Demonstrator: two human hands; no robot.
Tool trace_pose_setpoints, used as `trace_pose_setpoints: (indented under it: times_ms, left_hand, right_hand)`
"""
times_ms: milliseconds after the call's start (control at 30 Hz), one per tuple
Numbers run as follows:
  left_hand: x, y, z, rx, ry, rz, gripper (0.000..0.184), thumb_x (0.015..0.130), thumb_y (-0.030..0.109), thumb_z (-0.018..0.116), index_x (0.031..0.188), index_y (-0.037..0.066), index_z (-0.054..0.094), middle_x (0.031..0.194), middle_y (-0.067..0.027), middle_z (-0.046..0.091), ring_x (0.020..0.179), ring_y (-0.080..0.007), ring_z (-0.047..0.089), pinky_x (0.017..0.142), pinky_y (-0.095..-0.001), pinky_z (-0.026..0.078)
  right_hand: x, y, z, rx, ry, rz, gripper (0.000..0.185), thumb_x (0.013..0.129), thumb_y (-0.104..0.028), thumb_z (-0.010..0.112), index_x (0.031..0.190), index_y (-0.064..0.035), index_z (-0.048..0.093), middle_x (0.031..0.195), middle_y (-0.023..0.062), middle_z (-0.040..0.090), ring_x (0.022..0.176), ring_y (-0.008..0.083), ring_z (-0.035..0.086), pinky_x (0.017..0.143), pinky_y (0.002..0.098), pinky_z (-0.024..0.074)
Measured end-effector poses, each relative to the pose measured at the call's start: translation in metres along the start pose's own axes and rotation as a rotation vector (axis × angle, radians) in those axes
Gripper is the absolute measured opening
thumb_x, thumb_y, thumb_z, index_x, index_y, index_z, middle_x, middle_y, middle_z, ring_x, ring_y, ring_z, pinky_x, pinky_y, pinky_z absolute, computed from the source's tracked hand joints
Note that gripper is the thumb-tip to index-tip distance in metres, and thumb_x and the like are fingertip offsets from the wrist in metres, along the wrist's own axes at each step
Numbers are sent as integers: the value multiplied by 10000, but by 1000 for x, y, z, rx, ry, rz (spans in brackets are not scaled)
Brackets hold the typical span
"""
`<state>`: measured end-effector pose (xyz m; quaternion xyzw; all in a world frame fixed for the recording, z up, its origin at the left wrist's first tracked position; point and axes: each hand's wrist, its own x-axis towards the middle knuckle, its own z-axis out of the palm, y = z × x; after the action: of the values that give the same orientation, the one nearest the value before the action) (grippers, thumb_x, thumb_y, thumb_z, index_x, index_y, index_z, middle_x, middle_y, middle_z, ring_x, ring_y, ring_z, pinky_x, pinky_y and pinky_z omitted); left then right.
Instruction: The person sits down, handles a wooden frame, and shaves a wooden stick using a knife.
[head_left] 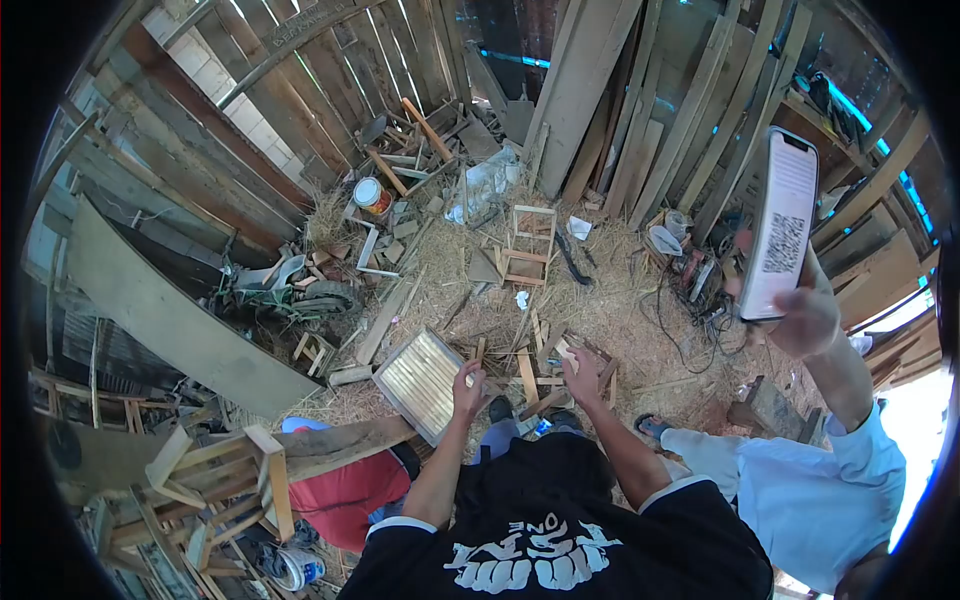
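My left hand [467, 391] is beside the right edge of a framed slatted wooden panel [418, 382], its fingers curled. A short wooden stick [480, 350] shows just beyond its fingertips; whether the hand grips it is unclear. My right hand [581, 378] is held out over loose wood, fingers partly extended and apart, close to a small wooden frame [603, 360]. Between my hands a pale wooden strip [527, 376] lies among other offcuts. At the right, another person's hand [806, 318] holds up a phone [780, 225] showing a QR code.
A small wooden frame stool [529, 246] stands on the straw-covered floor ahead. Long boards [585, 95] lean on the back wall. Cables [690, 335] lie at right. A person in red [345, 490] is at left, beside a wooden stool frame [230, 470]. A motorcycle [290, 295] stands farther left.
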<state>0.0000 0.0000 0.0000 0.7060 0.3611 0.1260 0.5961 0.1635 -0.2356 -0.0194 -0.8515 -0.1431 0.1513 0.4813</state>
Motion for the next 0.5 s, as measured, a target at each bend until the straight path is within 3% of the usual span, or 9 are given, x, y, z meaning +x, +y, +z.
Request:
trace_pose_setpoints:
  times_ms: [333, 433, 467, 500]
  left_hand:
    - [71, 16, -45, -165, -47, 16, 366, 961, 194, 634, 1261, -9, 585, 1170, -99, 629, 1112, -166, 568, 950, -301, 457]
    - [91, 14, -59, -224, -64, -11, 385, 942, 194, 656, 1260, -12, 589, 1175, -107, 633, 1135, -190, 572, 986, -309, 440]
    - [93, 20, -67, -123, -98, -30, 500, 939, 264, 653, 1349, 3, 535, 1311, -150, 560, 1274, -247, 487, 1083, -354, 363]
    - [97, 23, -71, -95, -87, -45, 542, 938, 292, 647, 1382, 15, 504, 1361, -157, 514, 1317, -262, 433, 1108, -368, 326]
  right_hand:
    - [21, -49, 65, 98, 209, 29, 346, 925, -207, 616, 1218, -24, 595, 1186, 181, 607, 1114, 315, 593, 977, 402, 463]
    - [18, -43, 89, 142, 105, 144, 325, 933, -199, 612, 1215, -39, 602, 1174, 159, 626, 1083, 291, 618, 943, 380, 483]
    - [16, -37, 96, 88, 97, 105, 314, 930, -184, 618, 1219, -60, 607, 1169, 137, 639, 1049, 270, 637, 876, 362, 513]
    - [16, -43, 98, 95, 113, 128, 314, 926, -181, 623, 1217, -64, 610, 1164, 135, 642, 1041, 267, 641, 858, 361, 519]
